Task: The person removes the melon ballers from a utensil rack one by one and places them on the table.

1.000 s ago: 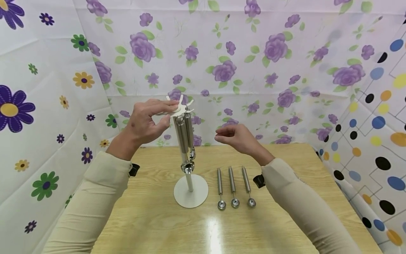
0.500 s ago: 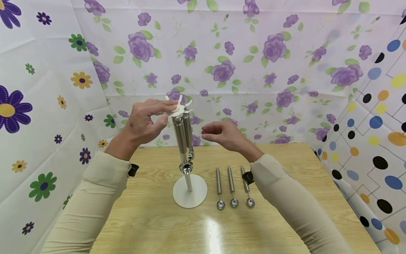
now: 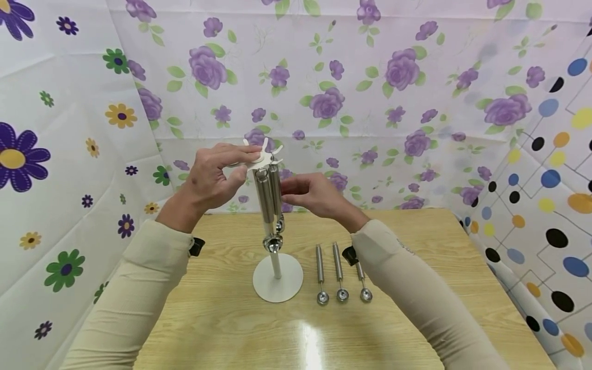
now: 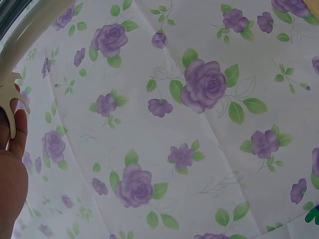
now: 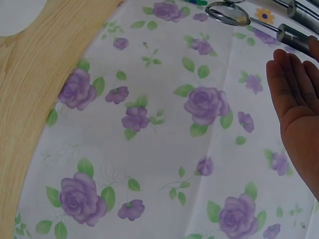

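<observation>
At a wooden desk (image 3: 222, 318) draped behind with floral sheeting, a person's left hand (image 3: 210, 180) steadies the white star-shaped top (image 3: 264, 156) of a utensil stand (image 3: 276, 277), thumb and fingers pinching its rim, while the right hand (image 3: 314, 195) reaches in beside two steel scoops (image 3: 268, 198) hanging from the top's notches. The right hand's fingers are loosely bent and sit against or just short of the nearer handle; the pictures do not settle whether it has a grip. Lifting a scoop off cleanly likely calls for holding the top firm, taking the handle high near its hook, and raising it straight out of the notch so that its neighbour is not set swinging. Three more scoops (image 3: 341, 272) lie side by side on the desk just right of the stand's round base, under the right forearm, where a dropped sleeve could nudge them. The stand's prongs and the second hanging scoop crowd the grasp. The wrist views show mainly sheeting.
</observation>
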Demonstrator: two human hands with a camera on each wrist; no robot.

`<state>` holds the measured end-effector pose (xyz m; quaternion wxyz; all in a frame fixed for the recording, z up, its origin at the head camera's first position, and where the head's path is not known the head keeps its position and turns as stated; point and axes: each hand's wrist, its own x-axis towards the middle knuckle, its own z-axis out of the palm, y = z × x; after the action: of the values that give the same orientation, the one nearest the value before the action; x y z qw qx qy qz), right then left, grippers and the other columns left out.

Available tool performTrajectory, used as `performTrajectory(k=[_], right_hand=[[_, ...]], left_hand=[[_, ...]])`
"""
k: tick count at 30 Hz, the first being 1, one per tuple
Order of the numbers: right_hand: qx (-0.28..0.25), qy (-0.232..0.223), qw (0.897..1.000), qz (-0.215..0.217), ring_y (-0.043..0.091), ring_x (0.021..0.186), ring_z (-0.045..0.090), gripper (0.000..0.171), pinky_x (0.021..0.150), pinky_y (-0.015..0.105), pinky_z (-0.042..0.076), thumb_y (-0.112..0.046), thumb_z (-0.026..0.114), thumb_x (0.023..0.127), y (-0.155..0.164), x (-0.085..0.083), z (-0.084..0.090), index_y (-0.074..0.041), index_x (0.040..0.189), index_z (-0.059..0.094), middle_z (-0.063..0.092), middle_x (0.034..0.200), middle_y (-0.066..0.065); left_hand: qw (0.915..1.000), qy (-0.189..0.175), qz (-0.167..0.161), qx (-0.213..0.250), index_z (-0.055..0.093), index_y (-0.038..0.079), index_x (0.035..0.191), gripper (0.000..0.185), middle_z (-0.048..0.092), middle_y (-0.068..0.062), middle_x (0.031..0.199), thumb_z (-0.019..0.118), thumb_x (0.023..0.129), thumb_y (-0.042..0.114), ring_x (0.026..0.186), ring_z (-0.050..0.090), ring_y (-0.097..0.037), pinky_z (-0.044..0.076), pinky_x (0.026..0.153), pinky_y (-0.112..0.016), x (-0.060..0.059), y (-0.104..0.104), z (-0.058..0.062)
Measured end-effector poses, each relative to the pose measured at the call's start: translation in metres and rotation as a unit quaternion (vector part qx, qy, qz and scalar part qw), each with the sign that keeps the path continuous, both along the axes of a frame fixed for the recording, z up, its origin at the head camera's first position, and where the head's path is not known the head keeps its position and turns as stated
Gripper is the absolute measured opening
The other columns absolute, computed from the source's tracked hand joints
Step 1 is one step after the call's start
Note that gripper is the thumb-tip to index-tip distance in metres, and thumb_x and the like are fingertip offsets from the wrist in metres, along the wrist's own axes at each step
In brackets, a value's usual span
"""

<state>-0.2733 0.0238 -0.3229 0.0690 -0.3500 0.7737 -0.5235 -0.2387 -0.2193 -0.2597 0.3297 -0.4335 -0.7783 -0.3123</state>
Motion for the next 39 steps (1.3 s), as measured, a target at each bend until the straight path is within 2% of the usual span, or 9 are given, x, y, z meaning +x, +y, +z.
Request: performTrajectory(k=[13,21,31,39], right_hand=[[-0.013,-0.002,1.000,-0.003,0.024,0.103,0.069,0.030,0.088,0.031,0.055,-0.001,0.066,0.094,-0.007,0.002,-0.002,0.005,0.124,0.065,0.071,0.114,0.016],[0.012,0.015,0.999,-0.028,0.024,0.098,0.069,0.025,0.087,0.033,0.055,-0.006,0.067,0.095,0.000,0.003,0.002,0.001,0.119,0.068,0.072,0.108,0.011],[0.033,0.019,0.998,-0.059,0.021,0.099,0.068,0.026,0.089,0.035,0.054,-0.012,0.067,0.096,0.009,0.001,0.010,-0.004,0.121,0.068,0.071,0.109,0.007],[0.048,0.027,0.996,-0.071,0.021,0.094,0.069,0.023,0.086,0.038,0.055,-0.012,0.068,0.095,0.024,0.002,0.002,-0.003,0.116,0.070,0.071,0.103,0.007]], left_hand=[[1.0000,0.001,0.001,0.003,0.075,-0.007,0.104,0.034,0.071,-0.020,0.115,0.052,0.088,0.012,0.103,0.066,-0.039,0.049,0.091,-0.055,-0.001,0.001,-0.001],[0.9999,0.001,0.008,0.006,0.076,-0.005,0.103,0.032,0.072,-0.018,0.114,0.052,0.086,0.009,0.103,0.067,-0.038,0.050,0.092,-0.053,-0.001,0.000,-0.001],[0.9999,0.014,-0.002,-0.006,0.074,-0.008,0.104,0.031,0.071,-0.021,0.114,0.054,0.086,0.009,0.104,0.066,-0.042,0.049,0.091,-0.057,-0.001,0.000,0.001],[0.9994,0.025,-0.001,-0.023,0.074,-0.007,0.106,0.030,0.070,-0.022,0.115,0.057,0.085,0.005,0.103,0.066,-0.042,0.050,0.089,-0.057,-0.001,-0.001,0.002]])
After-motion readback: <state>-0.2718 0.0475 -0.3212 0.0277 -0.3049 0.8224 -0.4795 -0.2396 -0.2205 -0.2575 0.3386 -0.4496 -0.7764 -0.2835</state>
